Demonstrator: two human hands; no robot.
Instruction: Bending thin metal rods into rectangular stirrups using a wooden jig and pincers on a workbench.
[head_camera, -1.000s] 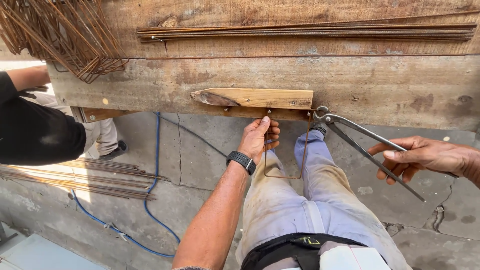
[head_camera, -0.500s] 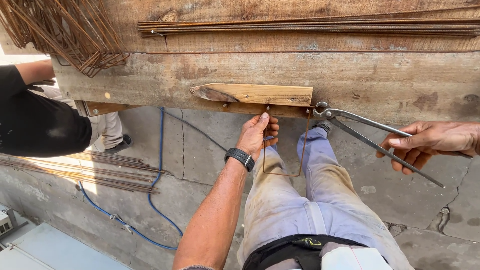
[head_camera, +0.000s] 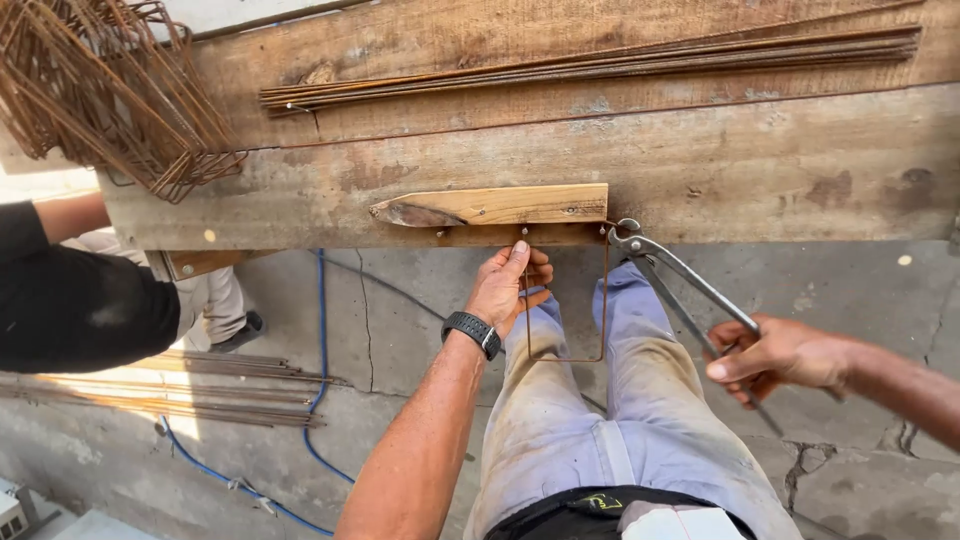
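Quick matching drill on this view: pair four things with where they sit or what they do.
Things:
1. left hand
2. right hand
3. pale wooden block
4. tangle of rusty bent rebar stirrups

States:
A. piled at the bench's far left corner
B. grips the long handles of the metal pincers
C. lies along the front edge of the worn wooden bench
D. holds the thin rusty wire loop below the block

Pairs: 1-D, 2-B, 3-C, 4-A
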